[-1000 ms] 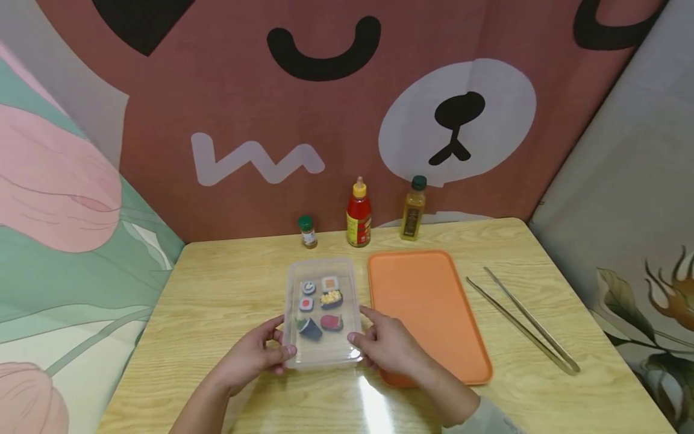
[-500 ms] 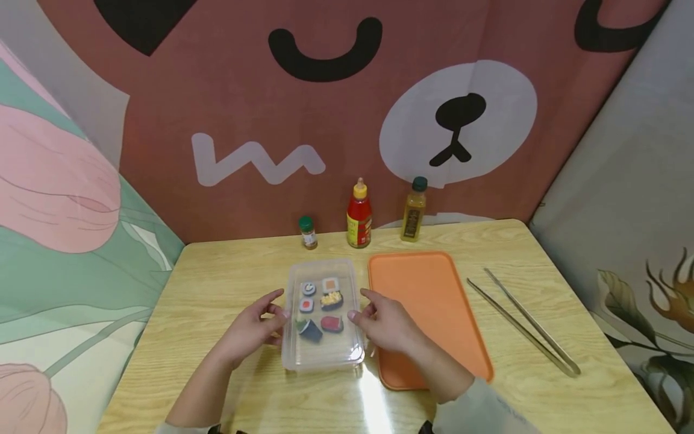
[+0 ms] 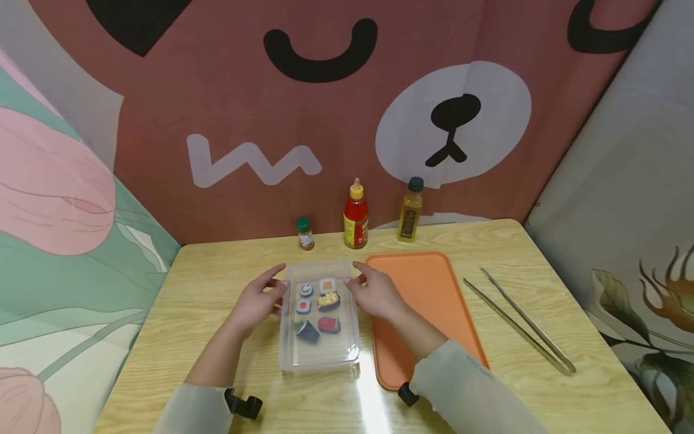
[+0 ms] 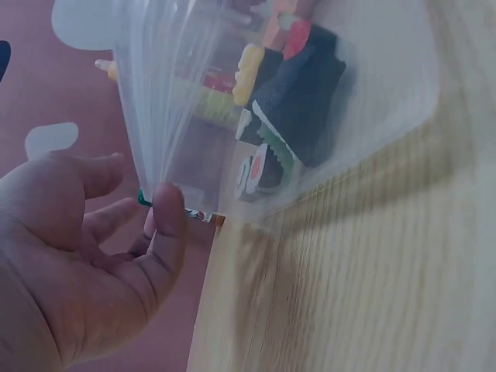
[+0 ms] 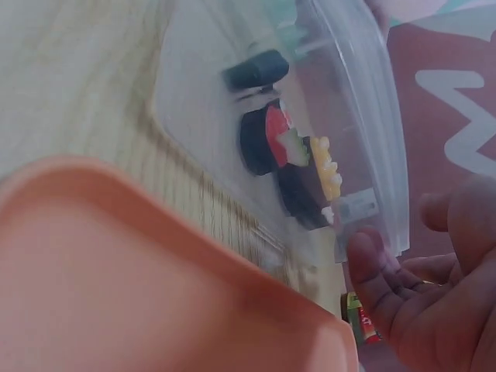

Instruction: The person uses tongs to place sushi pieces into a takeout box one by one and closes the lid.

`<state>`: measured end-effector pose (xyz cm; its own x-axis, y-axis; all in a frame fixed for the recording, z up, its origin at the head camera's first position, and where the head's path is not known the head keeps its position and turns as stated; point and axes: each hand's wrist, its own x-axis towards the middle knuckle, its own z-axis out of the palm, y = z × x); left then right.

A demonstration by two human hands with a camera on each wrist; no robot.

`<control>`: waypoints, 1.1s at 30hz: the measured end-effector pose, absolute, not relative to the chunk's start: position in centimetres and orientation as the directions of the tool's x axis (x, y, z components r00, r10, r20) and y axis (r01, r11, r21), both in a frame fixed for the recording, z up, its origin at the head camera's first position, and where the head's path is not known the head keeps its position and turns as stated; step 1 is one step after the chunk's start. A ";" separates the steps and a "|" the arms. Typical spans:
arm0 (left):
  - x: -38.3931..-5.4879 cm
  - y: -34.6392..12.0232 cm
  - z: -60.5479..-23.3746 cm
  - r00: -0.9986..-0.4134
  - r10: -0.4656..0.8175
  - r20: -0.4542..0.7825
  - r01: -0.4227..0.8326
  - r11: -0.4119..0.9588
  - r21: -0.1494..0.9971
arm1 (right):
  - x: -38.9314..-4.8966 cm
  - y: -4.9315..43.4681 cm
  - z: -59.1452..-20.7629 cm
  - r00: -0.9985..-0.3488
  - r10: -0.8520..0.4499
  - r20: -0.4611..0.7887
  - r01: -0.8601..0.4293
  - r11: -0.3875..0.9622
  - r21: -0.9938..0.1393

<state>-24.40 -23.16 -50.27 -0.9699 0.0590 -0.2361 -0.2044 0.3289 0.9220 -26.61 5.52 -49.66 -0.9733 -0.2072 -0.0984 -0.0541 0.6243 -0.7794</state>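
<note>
A clear plastic food container (image 3: pixel 320 355) stands on the table, with what looks like a clear lid on it. Through it show several sushi pieces, among them a pink-topped one (image 3: pixel 328 325), a yellow-topped one (image 3: pixel 328 301) and a dark cone-shaped hand roll (image 3: pixel 307 331). On the container's left side, near its far end, is my left hand (image 3: pixel 257 304), index finger stretched forward. In the left wrist view the thumb (image 4: pixel 168 221) lies at the rim. Opposite, my right hand (image 3: pixel 376 292) has its thumb (image 5: pixel 366 256) against the far right corner. Neither hand visibly grips the container.
An orange tray (image 3: pixel 423 271) lies just right of the container, partly under my right forearm. Long metal tongs (image 3: pixel 520 322) lie further right. Along the back edge stand a green-capped spice jar (image 3: pixel 305 234), a red sauce bottle (image 3: pixel 355 217) and a yellow oil bottle (image 3: pixel 410 211).
Both hands have let go of the container's near sides and slid forward along it to the far end. The container has barely moved.
</note>
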 end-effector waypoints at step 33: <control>-25.4 -22.7 -51.1 -0.979 -0.004 -0.202 -0.190 0.361 0.913 | -27.1 5.2 -50.7 -0.982 -0.134 -0.136 0.051 0.499 -0.865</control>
<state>-25.44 -22.66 -51.09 -0.9793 -0.0045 -0.2023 -0.1902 0.3614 0.9128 -27.13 5.24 -50.69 -0.9816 -0.1344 -0.1358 0.0514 0.4990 -0.8651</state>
